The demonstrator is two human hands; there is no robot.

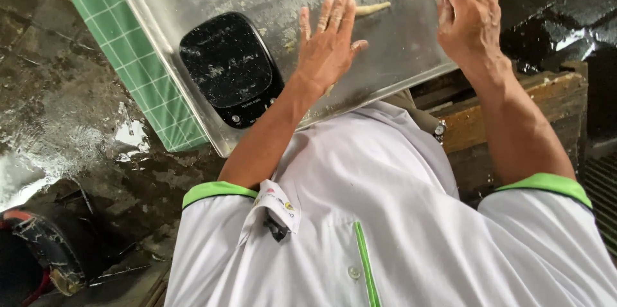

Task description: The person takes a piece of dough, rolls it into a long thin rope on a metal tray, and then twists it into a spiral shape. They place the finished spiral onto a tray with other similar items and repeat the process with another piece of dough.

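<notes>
Dough strip: a thin pale rope lying on the floured metal tray, its visible end poking out past the fingertips of the left hand — the rest is hidden under the palm.
Left hand: spread flat, fingers straight and together, pressing down on the strip; it grips nothing.
Right hand: at the tray's far right edge, fingers curled loosely inward; whether it holds a bit of dough, I cannot tell.
Rolling well: I judge an even, light palm pressure — spread along the strip's length — would keep the rope uniform, and flour on the tray should stop it sticking.
Black scale: just beside the left wrist, dusted with flour, apart from the strip.
Green grid mat: under the tray, on a wet dark surface.
</notes>
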